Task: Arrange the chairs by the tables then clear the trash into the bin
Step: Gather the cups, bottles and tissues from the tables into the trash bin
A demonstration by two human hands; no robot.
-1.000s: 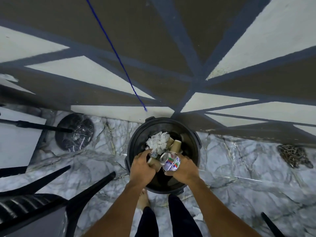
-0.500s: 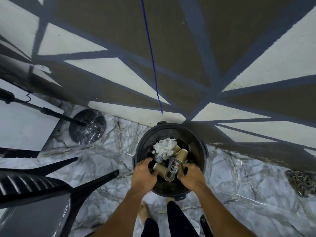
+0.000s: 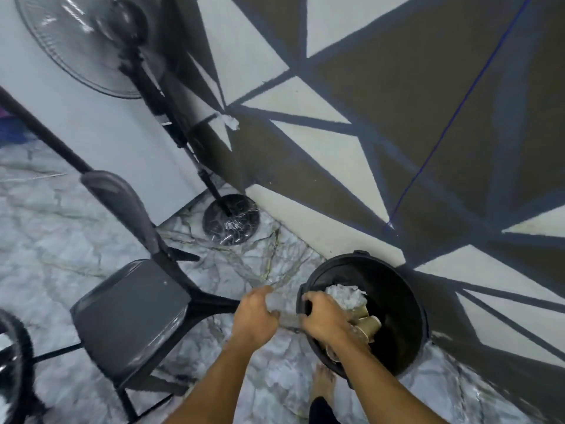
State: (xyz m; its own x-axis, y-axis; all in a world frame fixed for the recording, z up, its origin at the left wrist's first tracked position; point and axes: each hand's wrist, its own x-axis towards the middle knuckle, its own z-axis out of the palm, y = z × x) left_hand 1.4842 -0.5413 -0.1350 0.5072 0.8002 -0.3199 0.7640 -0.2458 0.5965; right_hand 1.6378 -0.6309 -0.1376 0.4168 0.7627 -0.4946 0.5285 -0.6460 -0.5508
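Note:
A black round bin (image 3: pixel 397 301) stands on the marble floor against the patterned wall. Inside it lie crumpled white paper (image 3: pixel 345 296) and brown paper cups (image 3: pixel 368 324). My right hand (image 3: pixel 324 319) is over the bin's left rim with its fingers curled. My left hand (image 3: pixel 253 316) is just outside the rim, to the left. A blurred clear plastic piece (image 3: pixel 286 315) spans the gap between the two hands, and both seem to grip it. A dark grey chair (image 3: pixel 131 316) stands to the left of my hands.
A black standing fan (image 3: pixel 91 41) leans in the corner, its round base (image 3: pixel 230 220) on the floor behind the chair. Part of another fan guard (image 3: pixel 12 362) shows at the lower left. A blue cord (image 3: pixel 458 108) runs down the wall. My bare foot (image 3: pixel 324 384) is beside the bin.
The view has swung left, so the bin now sits at the lower right. The cups and can held over the bin are now inside it. My left hand has moved outside the rim.

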